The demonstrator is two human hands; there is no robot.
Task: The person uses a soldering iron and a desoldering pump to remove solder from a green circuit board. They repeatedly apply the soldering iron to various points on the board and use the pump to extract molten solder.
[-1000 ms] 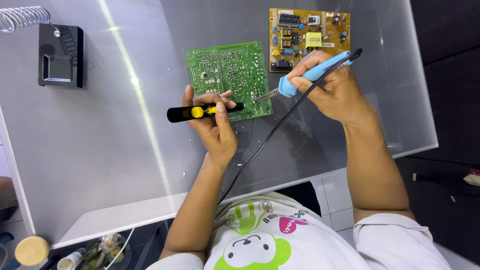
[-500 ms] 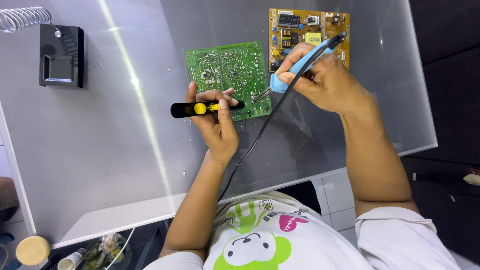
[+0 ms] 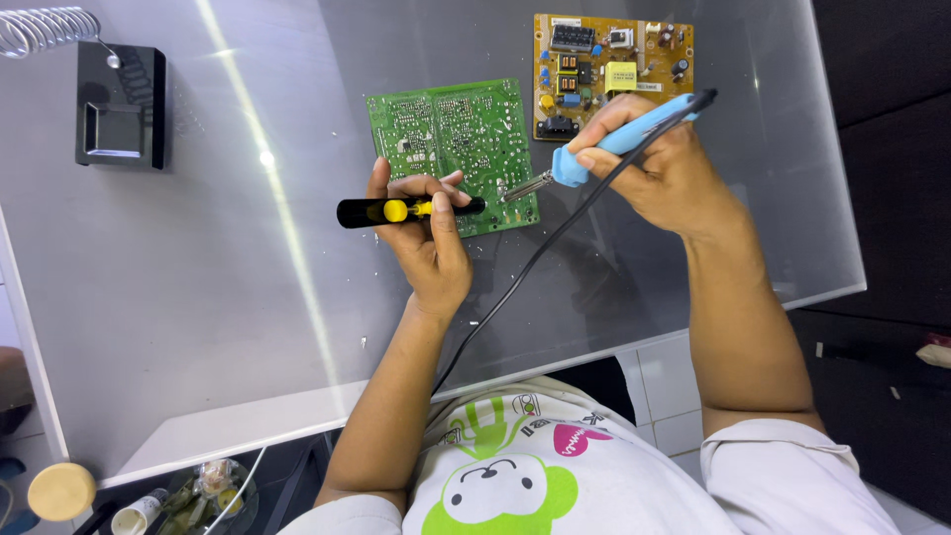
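My left hand [image 3: 428, 238] grips a black and yellow desoldering pump [image 3: 396, 210], held level over the near edge of a green circuit board [image 3: 451, 134] that lies solder side up on the glass table [image 3: 198, 297]. My right hand [image 3: 664, 173] holds a blue soldering iron [image 3: 619, 144]; its metal tip points left and touches the board's near right corner, close to the pump's nozzle. The iron's black cord [image 3: 525, 267] runs down toward my body.
A yellow circuit board [image 3: 614, 69] with components facing up lies behind my right hand. A black soldering iron stand [image 3: 119, 119] with a coiled wire holder [image 3: 45, 30] sits at the far left. Small jars and a round wooden lid [image 3: 61, 490] rest below the table's near left edge.
My right hand has shifted the soldering iron, bringing its tip down to the green board's corner. The left hand and pump have stayed almost still.
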